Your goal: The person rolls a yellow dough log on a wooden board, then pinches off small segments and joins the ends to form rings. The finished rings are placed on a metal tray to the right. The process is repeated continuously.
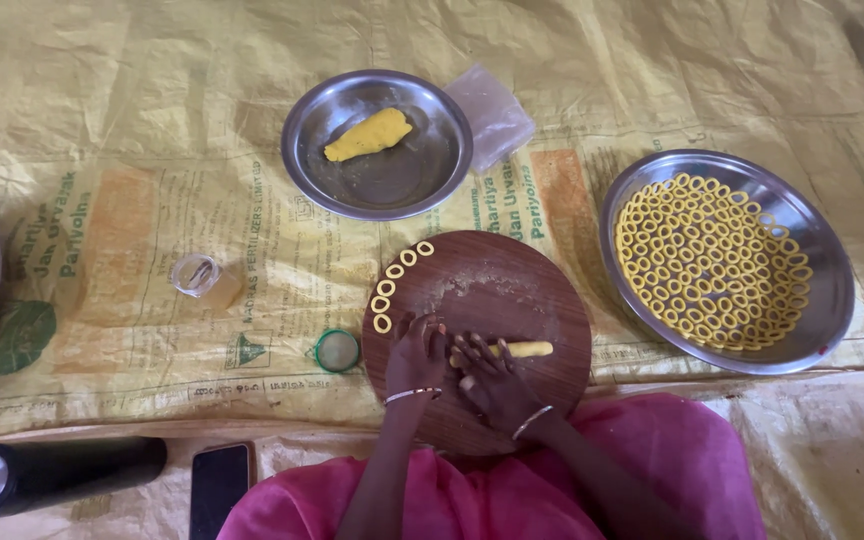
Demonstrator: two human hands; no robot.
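both hands on the round wooden board [512, 290] — right hand [492, 378] half-closed, pressing the yellow dough roll [524, 349], left hand [416, 352] curled just beside it; its hold i cannot tell.

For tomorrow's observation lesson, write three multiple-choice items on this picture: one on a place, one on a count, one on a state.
1. Where do the finished dough rings lie in greatest number?
A. In the big steel plate at right
B. On the phone
C. In the glass jar

2. How many rings sit on the wooden board's left rim?
A. Two
B. Six
C. Twelve

3. What is the state of the jar?
A. Upright and capped
B. Broken
C. On its side, lid off

Key:
1 A: the big plate is filled with yellow rings.
2 B: six rings curve along the board.
3 C: the jar lies tipped over, and its green lid rests apart, near the left hand; the right hand rolls a dough strip.
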